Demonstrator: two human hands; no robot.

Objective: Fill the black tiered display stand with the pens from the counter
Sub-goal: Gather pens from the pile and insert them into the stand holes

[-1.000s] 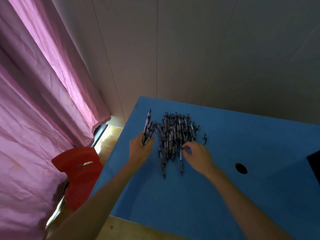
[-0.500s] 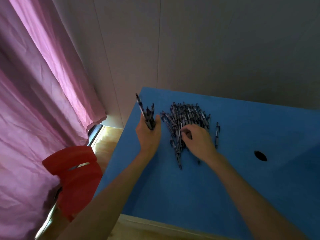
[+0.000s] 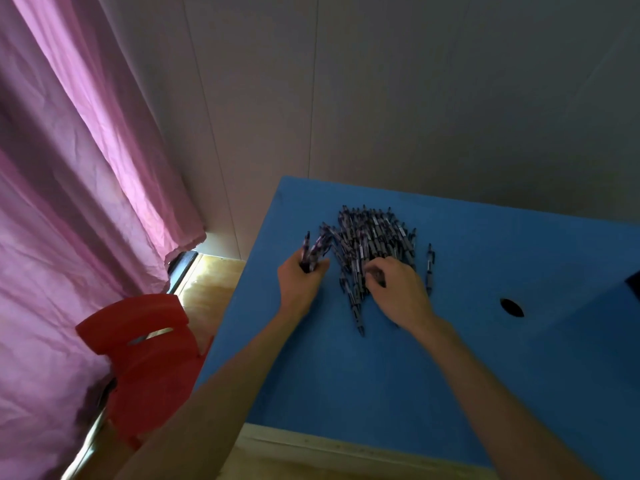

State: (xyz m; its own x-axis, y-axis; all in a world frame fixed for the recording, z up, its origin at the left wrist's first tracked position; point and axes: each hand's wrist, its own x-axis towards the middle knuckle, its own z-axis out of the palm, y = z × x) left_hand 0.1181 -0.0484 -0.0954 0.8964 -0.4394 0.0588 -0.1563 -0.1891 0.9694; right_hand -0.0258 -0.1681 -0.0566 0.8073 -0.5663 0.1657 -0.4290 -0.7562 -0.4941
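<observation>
Dozens of slim dark pens (image 3: pixel 374 244) heap at twelve o'clock; left hand (image 3: pixel 300 284) grips a bundle (image 3: pixel 313 251), right hand (image 3: pixel 398 292) pinches one.

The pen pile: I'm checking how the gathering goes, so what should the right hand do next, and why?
Probably pinch a pen and pass it to the left hand, which grips a small bundle. The right hand rests on the pile, fingers curled among the pens; whether it holds one is unclear.

pens (image 3: pixel 372 244) on counter (image 3: pixel 346 375) — chair (image 3: pixel 145 358) left
</observation>
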